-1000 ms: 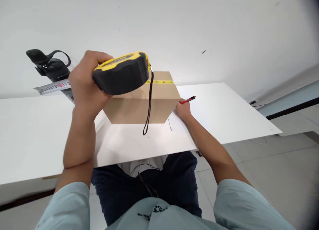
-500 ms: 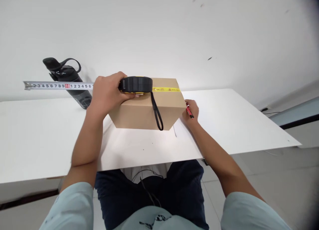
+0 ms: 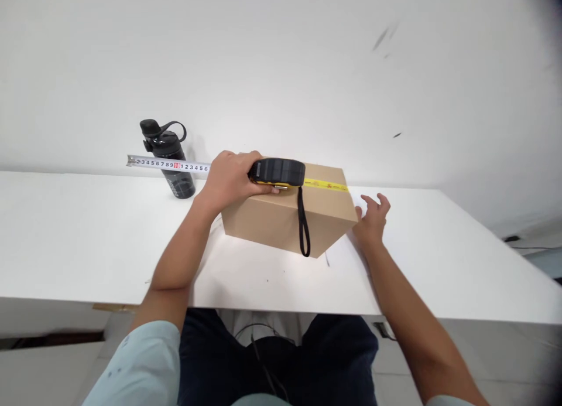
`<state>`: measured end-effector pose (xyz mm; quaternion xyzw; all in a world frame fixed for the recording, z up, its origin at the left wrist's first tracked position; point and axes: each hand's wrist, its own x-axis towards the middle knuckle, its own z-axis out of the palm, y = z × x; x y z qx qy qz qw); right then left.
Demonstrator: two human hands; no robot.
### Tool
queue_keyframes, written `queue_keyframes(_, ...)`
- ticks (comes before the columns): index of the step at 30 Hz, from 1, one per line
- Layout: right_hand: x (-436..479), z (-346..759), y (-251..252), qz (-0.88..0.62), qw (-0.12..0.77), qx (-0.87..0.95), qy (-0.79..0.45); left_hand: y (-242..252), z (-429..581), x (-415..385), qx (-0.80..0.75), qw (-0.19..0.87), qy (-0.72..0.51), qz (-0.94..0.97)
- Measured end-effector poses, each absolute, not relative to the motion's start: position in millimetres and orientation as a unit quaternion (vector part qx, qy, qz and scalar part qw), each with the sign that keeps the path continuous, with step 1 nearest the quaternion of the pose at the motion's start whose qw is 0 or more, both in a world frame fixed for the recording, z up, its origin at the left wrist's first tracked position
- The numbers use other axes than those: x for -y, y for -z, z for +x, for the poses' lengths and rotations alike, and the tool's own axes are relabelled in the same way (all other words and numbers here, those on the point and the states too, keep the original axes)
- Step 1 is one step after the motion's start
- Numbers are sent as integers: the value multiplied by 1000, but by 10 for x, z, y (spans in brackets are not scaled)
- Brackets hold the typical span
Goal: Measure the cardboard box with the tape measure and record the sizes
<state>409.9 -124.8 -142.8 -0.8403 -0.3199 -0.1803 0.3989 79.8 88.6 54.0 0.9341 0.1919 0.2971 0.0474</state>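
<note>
My left hand (image 3: pixel 230 180) is closed around a black and yellow tape measure (image 3: pixel 281 171) above the top of a brown cardboard box (image 3: pixel 272 227). The numbered white blade (image 3: pixel 156 162) of the tape measure sticks out to the left past that hand, and a black wrist strap (image 3: pixel 304 224) dangles down the box's front. A yellow strip of tape (image 3: pixel 327 184) runs over the box top. By the box's right end is my right hand (image 3: pixel 371 221), its fingers spread and slightly curled; no object shows in it. Its inner side is partly hidden by the box corner.
A black drink bottle (image 3: pixel 175 171) stands on the white table (image 3: pixel 100 236), behind and left of the box, with the blade crossing in front of it. The white wall (image 3: pixel 281 72) rises along the table's back edge. My legs (image 3: pixel 342 359) are under the front edge.
My right hand has opened, and the red and black thing it held is out of sight. The box now sits turned, its right front corner nearer me. The view has shifted left.
</note>
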Motion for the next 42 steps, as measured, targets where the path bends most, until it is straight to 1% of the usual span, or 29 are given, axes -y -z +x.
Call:
queue_keyframes(2,1278,3956,1187,-804,442,316,241,-536,808,-897,-185,61,-301,934)
queue_keyframes(4,1314,3734,844,-696,572,316,299,-531,818,-900,-173,70,-303,934)
queue_keyframes(5,1327,3595,648,-657,607,346,284,-530,822,-898,-169,75,-303,935)
queue_keyframes(6,1332,3444,446,-632,617,402,243,-531,825,-896,-167,81,-303,935)
queue_keyframes(7,1327,3286,247,-611,605,471,196,-533,827,-893,-168,88,-303,934)
queue_keyframes(9,1271,2979,-105,-590,526,597,137,-539,827,-888,-172,100,-300,933)
queue_keyframes(11,1155,2717,-349,-580,463,654,147,-542,822,-884,-173,101,-297,934)
queue_keyframes(13,1006,2527,-465,-588,427,668,162,-539,817,-882,-172,88,-292,937)
queue_keyframes(15,873,2412,-482,-598,409,672,155,-532,810,-881,-175,74,-290,938)
queue_keyframes(18,770,2345,-424,-596,407,678,139,-518,801,-880,-171,75,-287,939)
queue_keyframes(21,766,2333,-359,-572,407,696,150,-503,797,-882,-162,77,-282,943)
queue_keyframes(28,816,2334,-331,-606,477,631,84,-486,797,-842,-173,59,-258,949)
queue_keyframes(31,811,2353,-339,-591,516,612,94,-471,793,-846,-172,40,-288,941)
queue_keyframes(33,795,2380,-319,-582,553,588,95,-444,792,-894,-156,52,-329,930)
queue_keyframes(36,771,2446,-276,-570,610,532,140,-391,804,-1003,-115,142,-417,890)
queue_keyframes(38,770,2508,-271,-558,641,494,183,-366,821,-1052,-113,191,-467,856)
queue_keyframes(40,786,2586,-298,-543,667,463,216,-357,839,-1061,-145,174,-484,846)
queue_keyframes(42,820,2674,-352,-514,687,442,260,-366,851,-1041,-191,112,-475,852)
